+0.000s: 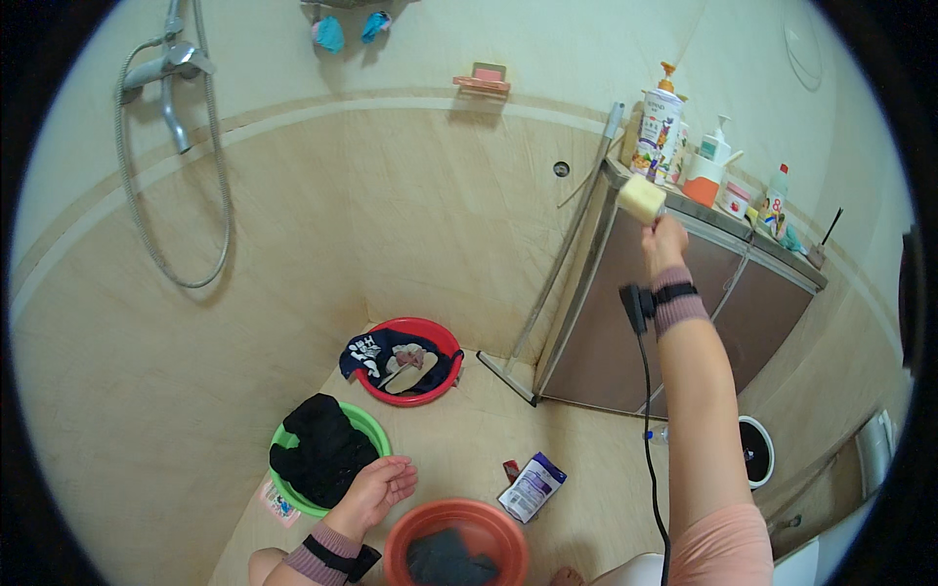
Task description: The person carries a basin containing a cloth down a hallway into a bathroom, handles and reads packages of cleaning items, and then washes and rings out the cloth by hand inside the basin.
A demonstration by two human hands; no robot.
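My right hand (665, 242) is stretched out at the cabinet's front edge, gripping a pale yellow block (642, 199) that looks like a bar of soap. Low in the view, my left hand (375, 489) is loosely curled and holds nothing visible. It is nearest to a green basin (375, 425) heaped with a black garment (322, 447). Just right of that hand, an orange-red basin (456, 507) contains dark grey cloth (448, 558). A red basin (432, 331) by the wall holds navy clothing (366, 355) and lighter pieces.
Several bottles, including a large pump bottle (656, 132), line the cabinet top (791, 264). A floor squeegee (546, 286) leans at its side. On the floor lie a purple-white pouch (533, 487) and a plastic bottle (658, 435), near a bin (766, 450). A shower hose (220, 183) hangs left.
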